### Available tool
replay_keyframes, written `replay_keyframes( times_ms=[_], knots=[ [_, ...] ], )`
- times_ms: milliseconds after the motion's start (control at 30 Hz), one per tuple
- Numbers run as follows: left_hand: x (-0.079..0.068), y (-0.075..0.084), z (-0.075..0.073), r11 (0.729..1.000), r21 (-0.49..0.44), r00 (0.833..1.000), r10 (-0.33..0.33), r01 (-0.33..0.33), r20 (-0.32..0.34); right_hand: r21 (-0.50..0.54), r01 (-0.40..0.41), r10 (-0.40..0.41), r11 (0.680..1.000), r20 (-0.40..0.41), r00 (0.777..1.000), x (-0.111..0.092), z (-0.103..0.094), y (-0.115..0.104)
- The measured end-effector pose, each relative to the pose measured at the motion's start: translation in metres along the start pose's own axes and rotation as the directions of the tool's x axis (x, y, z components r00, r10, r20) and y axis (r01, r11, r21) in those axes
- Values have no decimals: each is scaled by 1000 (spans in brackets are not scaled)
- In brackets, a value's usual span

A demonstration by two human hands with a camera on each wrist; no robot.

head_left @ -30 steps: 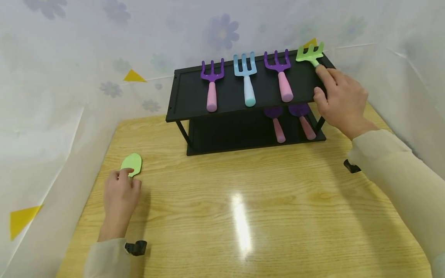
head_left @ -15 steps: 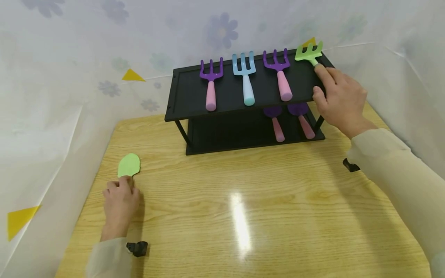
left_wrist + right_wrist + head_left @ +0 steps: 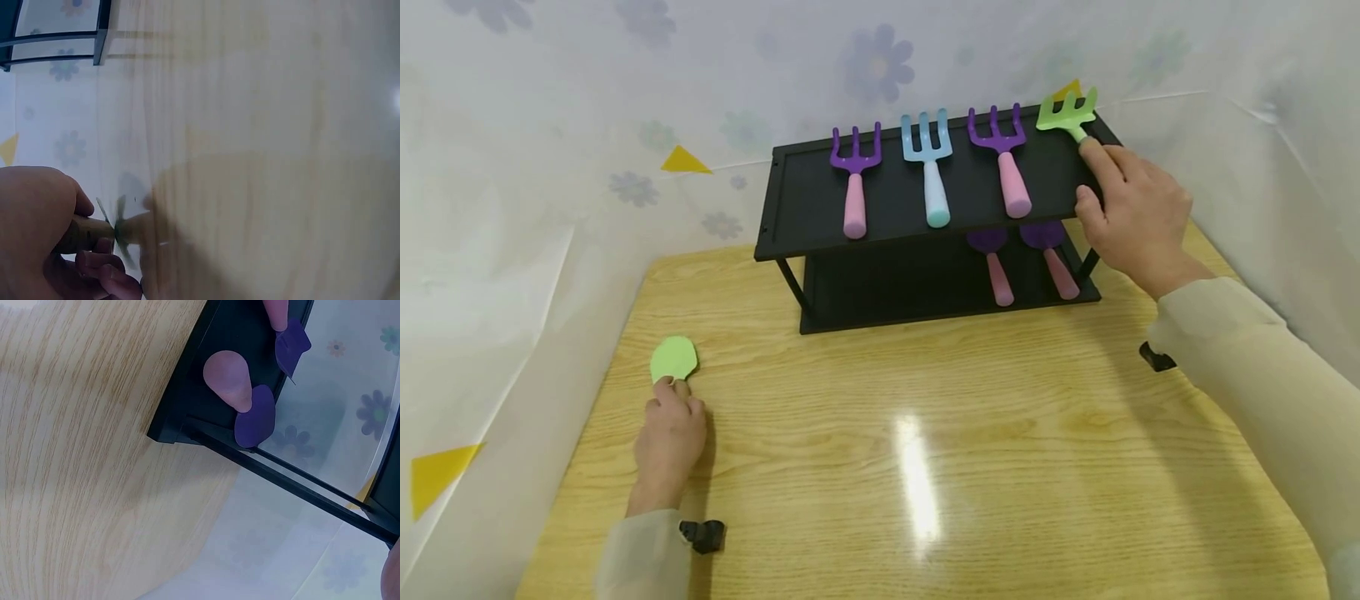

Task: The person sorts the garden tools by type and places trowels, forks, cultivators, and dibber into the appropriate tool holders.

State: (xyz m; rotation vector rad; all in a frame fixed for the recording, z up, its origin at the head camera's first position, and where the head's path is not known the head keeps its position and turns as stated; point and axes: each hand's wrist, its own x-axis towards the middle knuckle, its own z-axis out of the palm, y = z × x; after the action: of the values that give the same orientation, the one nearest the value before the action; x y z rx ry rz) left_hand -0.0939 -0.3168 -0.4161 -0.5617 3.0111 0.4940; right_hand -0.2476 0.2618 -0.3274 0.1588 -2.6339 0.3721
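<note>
In the head view my left hand [image 3: 672,437] is at the table's left, fingers pinching the neck of a small trowel with a flat, rounded light-green blade [image 3: 673,358]. Its handle is hidden under the hand; the left wrist view shows the blade [image 3: 103,210] edge-on beside the curled fingers [image 3: 112,279]. My right hand [image 3: 1138,212] holds a green hand rake [image 3: 1066,119] at the right end of the black rack's top shelf [image 3: 805,200], index finger along the covered handle. Left of it lie a purple rake [image 3: 1011,162], a blue rake [image 3: 932,171] and another purple rake [image 3: 854,183].
Two purple trowels with pink handles [image 3: 1000,281] [image 3: 1060,273] lie on the rack's lower shelf [image 3: 880,292], towards its right end. The rack stands at the back of the wooden table [image 3: 820,450]. Flower-patterned sheeting [image 3: 587,167] hangs behind and at the sides.
My left hand has drawn back from the green blade to its neck, and the blade has shifted slightly left and looks rounder. The right hand and rake have stayed put.
</note>
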Motion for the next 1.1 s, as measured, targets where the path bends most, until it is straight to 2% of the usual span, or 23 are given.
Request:
replay_keyframes(
  times_ms=[233,467,767,1100],
  knots=[
    [-3,11,0,998,-39,999,42,-42,-6,-2,16,-16,1000,-25,1000,0,2,0],
    [-14,33,2,984,-91,988,153,-151,10,-3,26,-26,1000,-54,998,0,3,1],
    [-25,63,5,970,-78,972,233,-230,23,-2,0,0,1000,0,1000,-1,0,2],
    [-38,82,11,938,-42,937,341,-345,-72,9,9,-9,1000,-24,1000,-1,1,2]
  ],
)
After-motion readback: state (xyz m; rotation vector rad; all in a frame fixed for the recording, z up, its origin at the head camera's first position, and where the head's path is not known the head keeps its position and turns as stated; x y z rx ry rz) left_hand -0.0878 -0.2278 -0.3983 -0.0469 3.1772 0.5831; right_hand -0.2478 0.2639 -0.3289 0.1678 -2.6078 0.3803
